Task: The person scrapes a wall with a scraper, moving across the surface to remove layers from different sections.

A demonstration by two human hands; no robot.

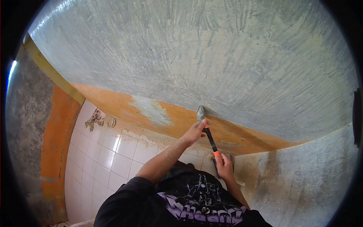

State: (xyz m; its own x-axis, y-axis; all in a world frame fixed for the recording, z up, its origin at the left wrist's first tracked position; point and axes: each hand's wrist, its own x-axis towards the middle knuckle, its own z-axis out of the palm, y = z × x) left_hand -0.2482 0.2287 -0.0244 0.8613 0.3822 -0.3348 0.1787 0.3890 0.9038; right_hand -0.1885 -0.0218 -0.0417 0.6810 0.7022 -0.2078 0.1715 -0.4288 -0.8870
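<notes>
A scraper point(210, 139) with a long black and orange handle and a dusty grey head is held in both hands. My left hand point(194, 132) is closed around the upper handle, just below the head, with its thumb along the shaft. Lower down, my right hand point(224, 165) wraps the orange part near the handle's end. The grey head lies at the wall, by the border between the rough grey surface point(211, 56) and the orange paint point(185, 112). Whether its edge presses on the wall cannot be made out. Pale dust covers my left forearm.
White floor tiles point(124, 147) lie below, with crumbs of debris along the wall's foot. A crumpled rag point(95, 119) and a ring-shaped roll point(111, 122) rest in the far left corner. Walls close in on the left and right. A bare grey patch point(151, 109) interrupts the orange band.
</notes>
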